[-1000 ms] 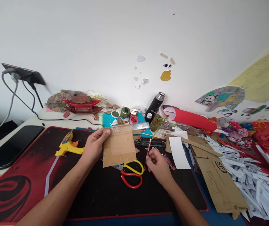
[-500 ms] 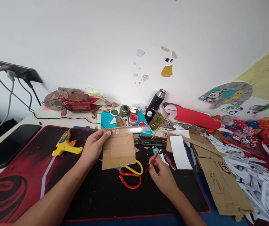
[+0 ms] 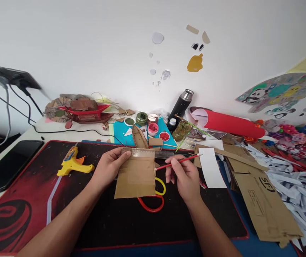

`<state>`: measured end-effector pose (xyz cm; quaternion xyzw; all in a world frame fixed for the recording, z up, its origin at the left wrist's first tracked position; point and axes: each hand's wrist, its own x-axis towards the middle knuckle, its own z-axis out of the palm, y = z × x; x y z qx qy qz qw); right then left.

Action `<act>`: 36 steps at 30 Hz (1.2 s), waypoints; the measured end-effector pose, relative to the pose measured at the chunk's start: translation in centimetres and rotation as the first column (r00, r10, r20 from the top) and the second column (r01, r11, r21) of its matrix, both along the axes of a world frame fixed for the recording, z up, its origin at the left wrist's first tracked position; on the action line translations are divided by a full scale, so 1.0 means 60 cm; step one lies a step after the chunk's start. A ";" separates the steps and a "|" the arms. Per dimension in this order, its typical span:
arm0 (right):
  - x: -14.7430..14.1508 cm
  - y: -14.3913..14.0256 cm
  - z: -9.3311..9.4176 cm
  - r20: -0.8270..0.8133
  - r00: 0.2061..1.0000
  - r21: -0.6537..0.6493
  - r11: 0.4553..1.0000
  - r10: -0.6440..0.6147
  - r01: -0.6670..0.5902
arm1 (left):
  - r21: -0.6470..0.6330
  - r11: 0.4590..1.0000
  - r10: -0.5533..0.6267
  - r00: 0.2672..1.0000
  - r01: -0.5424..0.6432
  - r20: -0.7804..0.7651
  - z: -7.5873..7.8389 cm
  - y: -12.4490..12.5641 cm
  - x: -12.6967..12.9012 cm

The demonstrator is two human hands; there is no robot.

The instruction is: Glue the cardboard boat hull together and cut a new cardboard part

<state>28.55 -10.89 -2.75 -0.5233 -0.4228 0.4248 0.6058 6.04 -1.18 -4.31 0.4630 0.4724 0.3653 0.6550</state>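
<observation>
The left hand (image 3: pixel 111 166) grips a flat, squarish piece of brown cardboard (image 3: pixel 135 178) by its upper left corner, thumb pressed on the face, the other fingers partly hidden at the far edge. Along that upper edge, beside the thumb, runs a clear plastic strip with tick marks (image 3: pixel 139 152). The cardboard is over the middle of the black-and-red rectangular mat (image 3: pixel 110 225), nearer its far edge than its near one.

The right hand (image 3: pixel 183 175) pinches a slim red pencil (image 3: pixel 189 158) between thumb and fingers, the fingers curled beneath. Its white-tipped end points towards the mat's far right corner; the other end is at the cardboard's right edge, and whether they touch cannot be told.

Scissors with red and yellow looped handles (image 3: pixel 151 211) lie partly behind the cardboard. Near the mat's far left corner lies a yellow plastic glue gun (image 3: pixel 74 166).
</observation>
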 end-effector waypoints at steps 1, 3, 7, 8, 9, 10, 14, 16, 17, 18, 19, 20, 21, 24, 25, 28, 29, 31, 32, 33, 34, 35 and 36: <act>-0.007 0.009 0.007 0.002 1.000 0.025 1.000 -0.003 0.003 | 0.003 1.000 -0.004 1.000 0.004 -0.013 -0.001 0.000 0.000; -0.019 0.027 0.019 0.004 1.000 0.071 0.997 -0.022 0.022 | 0.023 1.000 -0.001 0.999 0.002 -0.037 -0.003 0.000 -0.001; -0.035 0.054 0.030 -0.005 1.000 0.147 0.989 -0.018 0.018 | 0.051 0.999 0.003 0.997 0.001 -0.077 -0.004 -0.002 -0.004; -0.036 0.058 0.028 -0.001 1.000 0.157 0.987 -0.014 0.014 | 0.044 0.999 0.000 0.997 0.004 -0.078 -0.003 -0.003 -0.004; -0.036 0.059 0.025 0.005 1.000 0.165 0.986 -0.013 0.012 | 0.036 0.999 -0.002 0.997 0.005 -0.077 0.000 -0.004 -0.003; -0.036 0.059 0.020 0.014 1.000 0.171 0.985 -0.018 0.016 | 0.029 1.000 -0.002 0.997 0.004 -0.075 0.003 -0.005 -0.003; -0.027 0.052 0.001 0.016 0.996 0.169 0.982 -0.087 0.083 | 0.005 1.000 0.006 0.997 -0.006 -0.072 0.009 -0.009 0.001; -0.022 0.048 -0.004 0.015 0.994 0.161 0.982 -0.107 0.103 | 0.008 1.000 0.007 0.997 -0.006 -0.081 0.007 -0.010 0.002; -0.020 0.046 -0.006 0.019 0.994 0.157 0.982 -0.106 0.101 | 0.014 1.000 0.007 0.996 -0.006 -0.088 0.005 -0.011 0.002; -0.019 0.045 -0.008 0.027 0.995 0.153 0.984 -0.101 0.096 | 0.021 1.000 0.006 0.996 -0.004 -0.094 0.004 -0.011 0.002; -0.018 0.044 -0.010 0.039 0.995 0.146 0.985 -0.094 0.087 | 0.026 1.000 0.005 0.995 -0.002 -0.100 0.003 -0.012 0.001; -0.018 0.043 -0.012 0.060 0.994 0.141 0.987 -0.088 0.079 | 0.030 1.000 0.004 0.994 0.000 -0.106 0.002 -0.013 0.001; -0.018 0.042 -0.014 0.088 0.992 0.138 0.988 -0.085 0.072 | 0.032 0.999 0.004 0.994 0.000 -0.111 0.003 -0.013 0.001; -0.018 0.038 -0.019 0.191 0.978 0.133 0.989 -0.085 0.060 | 0.037 0.999 0.008 0.992 -0.003 -0.128 0.006 -0.014 0.002; -0.018 0.037 -0.020 0.219 0.972 0.133 0.990 -0.084 0.055 | 0.036 0.999 0.010 0.991 -0.005 -0.132 0.007 -0.015 0.003; -0.018 0.036 -0.018 0.271 0.960 0.136 0.990 -0.071 0.034 | 0.033 0.999 0.018 0.990 -0.013 -0.137 0.010 -0.016 0.005; -0.018 0.036 -0.017 0.281 0.957 0.140 0.990 -0.071 0.032 | 0.032 0.999 0.019 0.991 -0.015 -0.134 0.010 -0.016 0.005; -0.018 0.037 -0.016 0.287 0.955 0.145 0.989 -0.080 0.039 | 0.029 1.000 0.014 0.993 -0.010 -0.121 0.009 -0.016 0.005; -0.018 0.037 -0.016 0.285 0.955 0.145 0.988 -0.085 0.044 | 0.028 1.000 0.010 0.993 -0.007 -0.114 0.009 -0.016 0.004; -0.018 0.038 -0.016 0.281 0.956 0.146 0.988 -0.089 0.049 | 0.029 1.000 0.008 0.994 -0.005 -0.108 0.008 -0.017 0.004; -0.018 0.038 -0.017 0.278 0.957 0.145 0.988 -0.089 0.049 | 0.029 1.000 0.005 0.995 -0.002 -0.102 0.008 -0.017 0.004; -0.017 0.039 -0.018 0.276 0.957 0.145 0.988 -0.086 0.047 | 0.030 1.000 0.006 0.995 -0.003 -0.098 0.007 -0.017 0.004; -0.017 0.039 -0.019 0.276 0.958 0.143 0.989 -0.082 0.044 | 0.031 1.000 0.006 0.995 -0.003 -0.096 0.007 -0.017 0.004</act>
